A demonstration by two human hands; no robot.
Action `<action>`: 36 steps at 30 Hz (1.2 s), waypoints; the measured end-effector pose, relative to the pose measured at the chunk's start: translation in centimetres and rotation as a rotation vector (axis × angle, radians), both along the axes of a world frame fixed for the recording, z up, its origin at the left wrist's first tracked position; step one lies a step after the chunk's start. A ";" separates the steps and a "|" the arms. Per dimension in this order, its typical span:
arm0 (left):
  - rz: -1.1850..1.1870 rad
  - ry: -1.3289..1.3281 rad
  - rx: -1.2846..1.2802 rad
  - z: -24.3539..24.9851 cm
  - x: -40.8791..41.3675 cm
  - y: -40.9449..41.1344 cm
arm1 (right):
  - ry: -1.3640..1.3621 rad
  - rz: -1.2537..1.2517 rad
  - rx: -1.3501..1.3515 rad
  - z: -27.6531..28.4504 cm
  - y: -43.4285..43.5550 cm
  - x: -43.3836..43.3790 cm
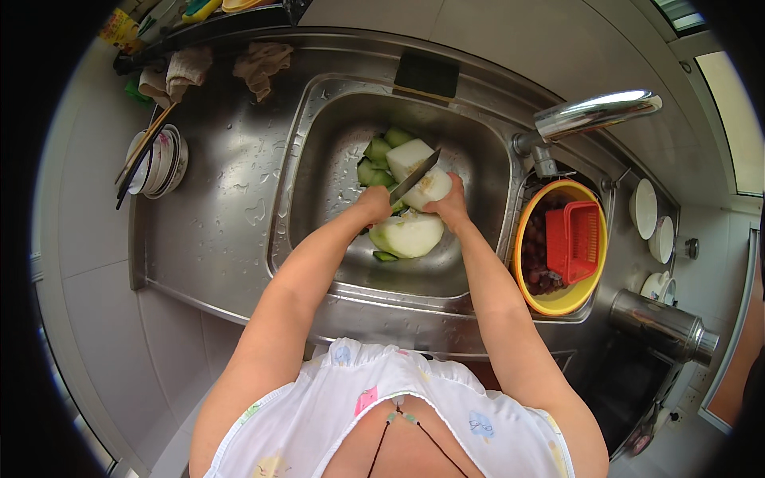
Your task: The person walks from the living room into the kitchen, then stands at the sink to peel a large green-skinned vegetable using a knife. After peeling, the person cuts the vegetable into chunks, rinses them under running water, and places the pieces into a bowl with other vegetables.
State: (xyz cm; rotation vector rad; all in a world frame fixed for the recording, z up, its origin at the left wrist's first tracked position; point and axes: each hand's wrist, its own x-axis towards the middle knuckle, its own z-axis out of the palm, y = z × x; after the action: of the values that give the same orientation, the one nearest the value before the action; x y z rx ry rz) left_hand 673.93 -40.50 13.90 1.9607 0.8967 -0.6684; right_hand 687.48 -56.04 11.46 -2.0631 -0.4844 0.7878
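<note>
In my left hand (375, 204) is the handle of a kitchen knife (416, 175). Its blade lies slanted across a peeled pale melon piece (433, 186), probably winter melon, with seedy pulp on its face. My right hand (451, 203) grips that piece from the right. Against it, beyond the blade, is another white melon chunk (406, 154). A larger pale melon piece (407, 234) rests nearer to me. Green melon peelings (375, 160) are heaped on the left. All of this is inside a stainless-steel sink (334, 239). How deep the blade sits is unclear.
A chrome faucet (597, 113) stands at the back right. Below it, a yellow basin (559, 306) holds dark round fruit and a red plastic basket (574, 239). Stacked bowls (170, 164) with chopsticks sit at left. A steel vacuum flask (654, 325) lies right.
</note>
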 end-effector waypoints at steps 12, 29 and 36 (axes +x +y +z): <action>0.346 -0.135 -0.598 3.1 -2.0 -0.1 | 0.595 -0.309 0.433 5.9 0.2 -1.3; 0.046 -0.657 0.183 12.5 -8.4 -2.3 | 1.153 -0.324 0.881 12.9 -3.3 -3.1; -0.204 -0.904 0.424 14.9 -13.1 -4.3 | 1.062 -0.369 0.881 15.4 -4.5 -6.4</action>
State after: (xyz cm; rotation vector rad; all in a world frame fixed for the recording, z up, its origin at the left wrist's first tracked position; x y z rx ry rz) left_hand 660.79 -44.85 28.78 2.3988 0.2755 0.3568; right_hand 681.12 -60.59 26.83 -0.7082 0.1572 1.0494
